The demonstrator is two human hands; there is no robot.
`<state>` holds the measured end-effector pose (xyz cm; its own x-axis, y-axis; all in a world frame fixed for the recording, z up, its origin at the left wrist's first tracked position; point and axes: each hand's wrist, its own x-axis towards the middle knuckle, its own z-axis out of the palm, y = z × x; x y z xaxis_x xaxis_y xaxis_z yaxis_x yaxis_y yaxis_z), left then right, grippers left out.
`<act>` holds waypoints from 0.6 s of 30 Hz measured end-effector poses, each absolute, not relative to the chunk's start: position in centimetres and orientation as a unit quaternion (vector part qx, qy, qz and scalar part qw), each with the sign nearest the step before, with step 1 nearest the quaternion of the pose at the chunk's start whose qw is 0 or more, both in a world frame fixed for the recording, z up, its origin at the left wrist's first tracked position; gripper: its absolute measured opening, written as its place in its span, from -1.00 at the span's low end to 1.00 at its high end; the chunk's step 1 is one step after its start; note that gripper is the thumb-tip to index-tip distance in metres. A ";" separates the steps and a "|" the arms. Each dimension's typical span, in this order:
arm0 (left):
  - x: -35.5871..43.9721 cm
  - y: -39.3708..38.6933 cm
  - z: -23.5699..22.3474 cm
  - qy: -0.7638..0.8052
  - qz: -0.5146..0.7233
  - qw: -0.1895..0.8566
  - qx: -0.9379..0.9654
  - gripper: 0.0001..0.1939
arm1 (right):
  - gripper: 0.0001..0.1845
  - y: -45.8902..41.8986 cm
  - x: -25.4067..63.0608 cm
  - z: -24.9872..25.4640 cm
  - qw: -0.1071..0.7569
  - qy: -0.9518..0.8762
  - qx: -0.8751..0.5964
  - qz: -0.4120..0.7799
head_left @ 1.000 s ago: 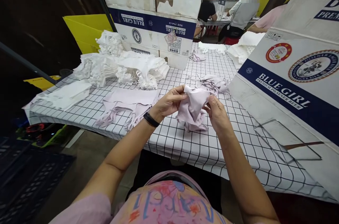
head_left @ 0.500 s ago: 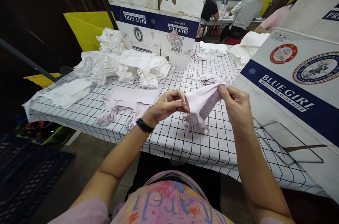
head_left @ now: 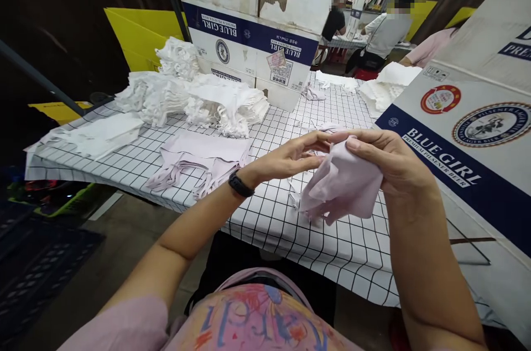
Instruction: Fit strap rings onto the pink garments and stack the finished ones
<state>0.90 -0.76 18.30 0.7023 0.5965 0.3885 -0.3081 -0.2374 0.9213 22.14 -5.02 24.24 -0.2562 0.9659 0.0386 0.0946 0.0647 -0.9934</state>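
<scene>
A lilac piece of clothing [head_left: 357,185], crumpled and folded over, hangs above the checked table. My right hand [head_left: 400,166] grips its upper edge, thumb on the near side and fingers behind. From the left, my left hand [head_left: 294,155] reaches to the same cloth, thumb and fingers at its upper left edge; the fingertips are partly hidden. A black band circles my left wrist. Left of my hands lies a flat stack of lilac strappy garments [head_left: 207,149]. More lilac cloth [head_left: 326,127] lies behind my hands, partly covered by them.
Piles of white garments [head_left: 232,97] sit at the table's back left, against an upright cardboard box [head_left: 253,36]. Another printed carton [head_left: 456,135] leans at the right, with a wire frame beside it. Several people sit farther back. The checked tablecloth [head_left: 265,218] hangs over the front edge.
The lilac garment has turned from stretched between my hands to bunched and folded over. Both hands have shifted right and closer together, the right one rolling over the top of the cloth.
</scene>
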 end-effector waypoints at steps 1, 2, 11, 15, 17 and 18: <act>1.2 -0.8 18.4 0.088 0.352 0.633 0.684 -0.65 | -0.61 -5.0 22.2 24.6 0.410 -0.602 -0.441 0.525; 1.4 -0.8 18.5 0.075 0.335 0.656 0.672 -0.64 | -0.60 -5.0 22.3 24.8 0.403 -0.605 -0.440 0.526; 1.3 -0.4 20.0 0.095 0.300 0.690 0.651 -0.70 | -0.64 -4.8 23.2 24.9 0.415 -0.606 -0.458 0.502; 0.9 -0.4 20.4 0.124 0.323 0.650 0.677 -0.66 | -0.62 -4.1 23.4 24.2 0.388 -0.632 -0.442 0.504; 0.3 -0.2 20.4 0.140 0.312 0.628 0.699 -0.65 | -0.65 -3.9 23.8 24.1 0.349 -0.641 -0.457 0.509; -0.1 0.0 20.2 0.149 0.302 0.621 0.707 -0.64 | -0.67 -3.8 24.1 24.1 0.340 -0.643 -0.465 0.505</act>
<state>-0.11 -0.02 20.22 0.7725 0.5871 0.2420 -0.1643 -0.1833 0.9692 24.11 -3.81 24.11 -0.3364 0.9411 -0.0333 0.2555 0.0571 -0.9651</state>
